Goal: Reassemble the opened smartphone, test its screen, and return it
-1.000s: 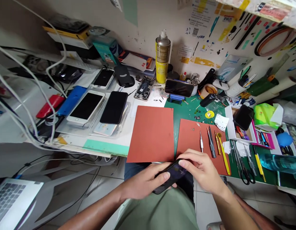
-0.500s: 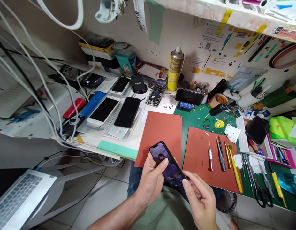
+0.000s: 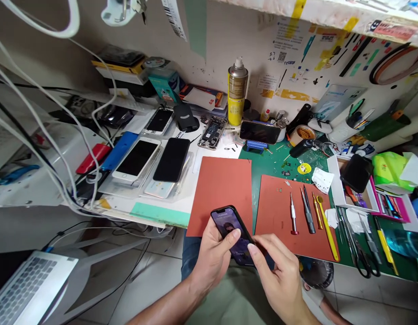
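Plainly, fingers of the left hand (image 3: pixel 213 251) grasp the phone (image 3: pixel 241 249), its screen text too small to read; those of the right hand (image 3: pixel 279 267) curl at the phone's right edge, grip unclear, a handwritten "3.7" (image 3: pixel 272 54) high beyond them.

pale, taped wall (image 3: pixel 217 56) behind the workbench (image 3: pixel 181 203); tiled floor (image 3: pixel 154 271) below.

Workbench (image 3: pixel 186 194) with 2 reddish-brown mats (image 3: pixel 224 185)

spray can (image 3: pixel 237 97) upright | laptop (image 3: pixel 36 280) lower left | scissors (image 3: pixel 355 255) right | teal box (image 3: pixel 163 88) back
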The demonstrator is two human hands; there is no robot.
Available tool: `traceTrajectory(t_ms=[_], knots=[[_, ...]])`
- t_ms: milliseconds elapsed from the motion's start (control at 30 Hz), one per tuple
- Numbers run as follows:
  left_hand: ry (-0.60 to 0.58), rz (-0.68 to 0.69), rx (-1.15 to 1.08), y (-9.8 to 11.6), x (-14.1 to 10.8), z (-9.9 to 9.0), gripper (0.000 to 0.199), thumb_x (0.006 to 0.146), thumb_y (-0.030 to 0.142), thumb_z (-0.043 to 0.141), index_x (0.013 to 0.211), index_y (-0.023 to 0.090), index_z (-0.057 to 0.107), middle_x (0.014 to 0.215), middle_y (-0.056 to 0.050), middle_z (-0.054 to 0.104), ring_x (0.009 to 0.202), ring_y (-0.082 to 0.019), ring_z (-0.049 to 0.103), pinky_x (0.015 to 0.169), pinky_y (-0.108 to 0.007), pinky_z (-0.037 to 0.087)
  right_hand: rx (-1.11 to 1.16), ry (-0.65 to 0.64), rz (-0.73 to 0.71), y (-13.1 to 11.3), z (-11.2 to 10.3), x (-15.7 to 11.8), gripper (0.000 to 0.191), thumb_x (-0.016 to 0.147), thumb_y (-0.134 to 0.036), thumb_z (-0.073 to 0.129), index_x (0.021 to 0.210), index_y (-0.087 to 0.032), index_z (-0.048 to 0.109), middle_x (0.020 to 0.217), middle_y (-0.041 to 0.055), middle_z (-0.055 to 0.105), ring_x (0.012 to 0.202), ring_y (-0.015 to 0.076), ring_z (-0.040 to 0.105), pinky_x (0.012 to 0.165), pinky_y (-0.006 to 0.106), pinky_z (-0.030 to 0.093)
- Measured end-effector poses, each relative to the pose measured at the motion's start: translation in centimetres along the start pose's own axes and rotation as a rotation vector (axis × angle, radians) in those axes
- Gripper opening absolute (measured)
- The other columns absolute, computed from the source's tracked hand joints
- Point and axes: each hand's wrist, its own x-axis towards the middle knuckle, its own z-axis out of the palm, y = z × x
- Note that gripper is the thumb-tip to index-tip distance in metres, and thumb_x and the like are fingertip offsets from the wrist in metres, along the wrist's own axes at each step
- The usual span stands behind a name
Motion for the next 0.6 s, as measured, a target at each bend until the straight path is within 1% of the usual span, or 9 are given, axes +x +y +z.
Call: traceTrajectory(t_ms=[67,200,267,367,467,600], knots=[[-0.003,0.000,0.010,-0.26,-0.18,-0.04,0.047,0.073,0.030,0.101,0.099,0.021,0.063,0.084,0.003,0.071,0.077,-0.010,0.065,0.075,-0.022,0.055,0.004,-0.021,0.018,-0.11,-0.02,0.29,0.016,0.106,-0.017,0.066,0.111,-0.022,0.080,0.091,0.0032,0.075,0.080,0.0144,0.072,0.073,0.024,0.058],[-0.012,-0.003,0.023,-0.46,-0.45,0.09,0.049,0.072,0.031,0.101,0.100,0.020,0.062,0.085,0.003,0.070,0.077,-0.010,0.065,0.075,-0.022,0.055,0.012,-0.024,0.020,-0.29,0.03,0.42,0.021,0.107,-0.015,0.064,0.110,-0.026,0.082,0.085,0.0007,0.072,0.074,0.0136,0.067,0.068,0.025,0.054],[-0.016,-0.004,0.030,-0.40,-0.47,0.13,0.049,0.072,0.031,0.101,0.100,0.020,0.061,0.085,0.003,0.070,0.077,-0.010,0.064,0.074,-0.021,0.055,0.017,-0.023,0.021,-0.33,0.05,0.39,0.021,0.107,-0.015,0.064,0.110,-0.025,0.082,0.085,0.0005,0.072,0.074,0.0137,0.067,0.067,0.026,0.054],[-0.022,0.000,0.045,-0.37,-0.46,0.12,0.049,0.073,0.032,0.100,0.100,0.020,0.061,0.085,0.003,0.070,0.077,-0.010,0.064,0.075,-0.022,0.056,0.021,-0.020,0.040,-0.31,0.08,0.49,0.017,0.107,-0.017,0.065,0.111,-0.023,0.080,0.089,0.0020,0.072,0.078,0.0143,0.068,0.071,0.026,0.056],[-0.032,0.006,0.067,-0.56,-0.53,0.16,0.050,0.073,0.034,0.100,0.101,0.020,0.061,0.085,0.003,0.070,0.077,-0.010,0.065,0.075,-0.022,0.056,0.023,-0.005,0.042,-0.21,0.09,0.75,0.014,0.107,-0.018,0.066,0.107,-0.021,0.079,0.089,0.0024,0.071,0.079,0.0142,0.069,0.071,0.026,0.056],[-0.047,0.013,0.100,-0.93,-0.69,0.15,0.049,0.076,0.037,0.099,0.102,0.021,0.062,0.086,0.003,0.070,0.077,-0.010,0.066,0.074,-0.022,0.057,0.025,0.004,0.022,-0.05,-0.04,0.95,0.018,0.107,-0.017,0.064,0.104,-0.024,0.080,0.085,0.0004,0.070,0.075,0.0127,0.066,0.068,0.025,0.053]])
